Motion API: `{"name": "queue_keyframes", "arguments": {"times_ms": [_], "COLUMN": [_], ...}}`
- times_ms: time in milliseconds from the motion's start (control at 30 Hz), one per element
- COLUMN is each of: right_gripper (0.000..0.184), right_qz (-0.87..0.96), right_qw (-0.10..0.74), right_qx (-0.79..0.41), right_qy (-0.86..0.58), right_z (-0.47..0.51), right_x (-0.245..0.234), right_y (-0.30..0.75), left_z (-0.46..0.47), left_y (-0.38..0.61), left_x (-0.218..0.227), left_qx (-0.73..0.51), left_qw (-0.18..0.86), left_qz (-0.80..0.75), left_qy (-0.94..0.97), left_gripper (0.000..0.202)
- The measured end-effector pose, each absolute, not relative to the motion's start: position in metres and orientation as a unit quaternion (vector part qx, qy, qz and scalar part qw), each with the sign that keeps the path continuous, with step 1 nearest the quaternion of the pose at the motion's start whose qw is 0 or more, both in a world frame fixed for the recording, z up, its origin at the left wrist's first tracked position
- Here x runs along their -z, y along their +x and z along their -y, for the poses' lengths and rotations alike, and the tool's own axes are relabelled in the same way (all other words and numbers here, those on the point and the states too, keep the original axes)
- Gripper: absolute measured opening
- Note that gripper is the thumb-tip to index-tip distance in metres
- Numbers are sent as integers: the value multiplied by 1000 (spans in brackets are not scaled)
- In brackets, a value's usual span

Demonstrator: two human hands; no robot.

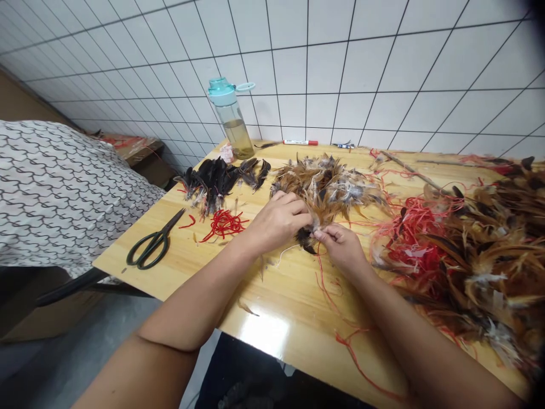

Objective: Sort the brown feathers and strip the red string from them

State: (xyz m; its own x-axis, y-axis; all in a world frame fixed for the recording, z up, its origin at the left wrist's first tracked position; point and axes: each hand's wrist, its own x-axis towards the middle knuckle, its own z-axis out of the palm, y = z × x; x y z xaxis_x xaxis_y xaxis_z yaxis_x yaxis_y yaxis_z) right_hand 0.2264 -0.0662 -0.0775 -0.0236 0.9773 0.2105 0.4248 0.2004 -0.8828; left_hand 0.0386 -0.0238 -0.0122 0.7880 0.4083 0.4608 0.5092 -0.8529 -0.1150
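So both hands are pinching a small feather bundle (pixel 322 212) — left hand (pixel 279 222) on one side, right hand (pixel 343 244) on the other, fingertips nearly meeting. Red string (pixel 321 271) trails just below the right hand. Brown feather pile (pixel 327 177) sits right past them; red cords (pixel 223 225) and black scissors (pixel 150 248) are out left of the left hand. The white-and-red marker (pixel 300 142) farther beyond has print on it — too tiny to read.

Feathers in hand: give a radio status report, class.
Left hand curled, right hand pinching. Brown feathers bunched at fingertips. Red string trailing below right hand; might snag.
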Motion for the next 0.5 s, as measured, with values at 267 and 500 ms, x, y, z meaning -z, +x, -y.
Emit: {"name": "queue_keyframes", "arguments": {"times_ms": [267,500], "right_gripper": [19,26], "right_qz": [634,463], "right_qw": [445,556], "right_qx": [-334,-465], "right_qy": [-537,-510], "right_z": [67,65], "right_x": [76,69], "right_y": [225,232], "left_z": [31,8], "left_y": [48,33], "left_x": [13,24], "left_qx": [239,370], "left_qw": [126,118], "left_qz": [245,355], "left_qy": [-931,-850], "left_gripper": [21,20]}}
